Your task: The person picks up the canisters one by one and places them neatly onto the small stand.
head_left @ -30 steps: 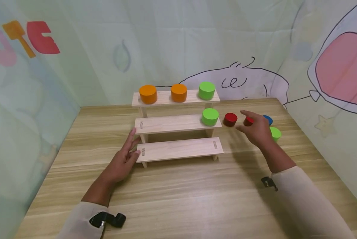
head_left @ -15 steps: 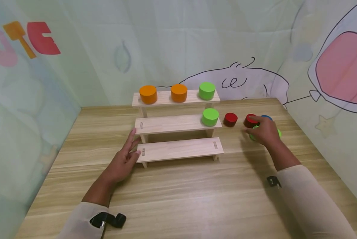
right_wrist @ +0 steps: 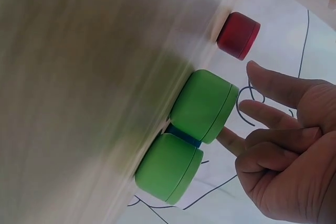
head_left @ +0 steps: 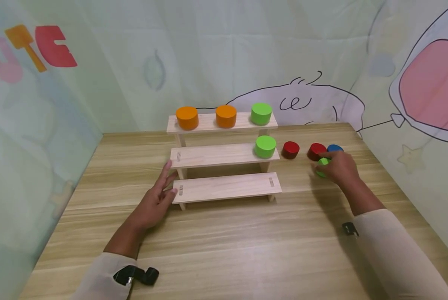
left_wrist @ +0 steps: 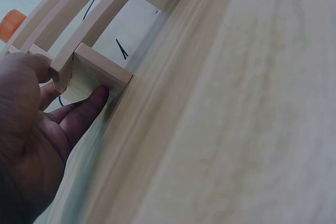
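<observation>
My left hand touches the left end of a three-tier wooden stand, index finger at the middle tier and thumb at the lowest; the left wrist view shows its fingers against a leg. On the top tier sit two orange round blocks and a green one. Another green round block is on the middle tier's right end. My right hand hovers at a green round block on the table. In the right wrist view, thumb and index finger stretch out above two green blocks, gripping neither.
Right of the stand, two red round blocks and a blue one stand on the wooden table. A printed cloth walls the table at the back and sides.
My right hand has moved to the right, from beside the red blocks to the green ones, uncovering a red and a green block. My left hand stays at the stand.
</observation>
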{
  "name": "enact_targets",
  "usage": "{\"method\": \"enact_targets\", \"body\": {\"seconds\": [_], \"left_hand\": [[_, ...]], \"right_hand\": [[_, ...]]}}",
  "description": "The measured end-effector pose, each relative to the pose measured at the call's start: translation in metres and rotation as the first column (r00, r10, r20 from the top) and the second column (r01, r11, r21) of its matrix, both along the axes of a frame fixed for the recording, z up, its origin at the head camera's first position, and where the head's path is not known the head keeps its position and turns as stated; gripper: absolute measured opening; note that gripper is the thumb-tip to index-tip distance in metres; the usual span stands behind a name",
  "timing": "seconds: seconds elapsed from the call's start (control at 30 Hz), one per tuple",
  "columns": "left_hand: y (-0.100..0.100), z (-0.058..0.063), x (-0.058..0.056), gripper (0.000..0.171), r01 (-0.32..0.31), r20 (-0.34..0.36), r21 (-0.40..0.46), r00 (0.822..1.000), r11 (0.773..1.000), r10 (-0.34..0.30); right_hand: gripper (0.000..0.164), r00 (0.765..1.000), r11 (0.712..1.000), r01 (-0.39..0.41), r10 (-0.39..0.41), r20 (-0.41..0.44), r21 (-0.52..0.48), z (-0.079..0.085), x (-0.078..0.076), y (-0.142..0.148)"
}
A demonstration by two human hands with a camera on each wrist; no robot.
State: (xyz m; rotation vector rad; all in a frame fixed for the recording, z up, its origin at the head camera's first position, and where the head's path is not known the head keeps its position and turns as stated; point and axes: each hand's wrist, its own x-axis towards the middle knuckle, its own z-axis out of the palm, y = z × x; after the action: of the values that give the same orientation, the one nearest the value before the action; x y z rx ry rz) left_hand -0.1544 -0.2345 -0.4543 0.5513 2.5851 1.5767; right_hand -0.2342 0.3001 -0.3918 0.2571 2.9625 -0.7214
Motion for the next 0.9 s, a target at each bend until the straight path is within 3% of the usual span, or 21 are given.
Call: {"method": "enact_targets", "body": {"seconds": [0.63,0.9], "left_hand": [[0.001,0.001,0.0,0.082,-0.011,0.015,-0.019,1.0,1.0,0.011],[0.0,-0.002,-0.002,0.082,-0.009,0.007,-0.027,1.0,1.0,0.009]], "right_hand": [[0.062,0.997,0.999,0.038,-0.04,0.066,0.033,0.0,0.002,0.005],[0.058,0.995,1.0,0.007,-0.008,0.1,0.008,0.001,0.0,0.014]]}}
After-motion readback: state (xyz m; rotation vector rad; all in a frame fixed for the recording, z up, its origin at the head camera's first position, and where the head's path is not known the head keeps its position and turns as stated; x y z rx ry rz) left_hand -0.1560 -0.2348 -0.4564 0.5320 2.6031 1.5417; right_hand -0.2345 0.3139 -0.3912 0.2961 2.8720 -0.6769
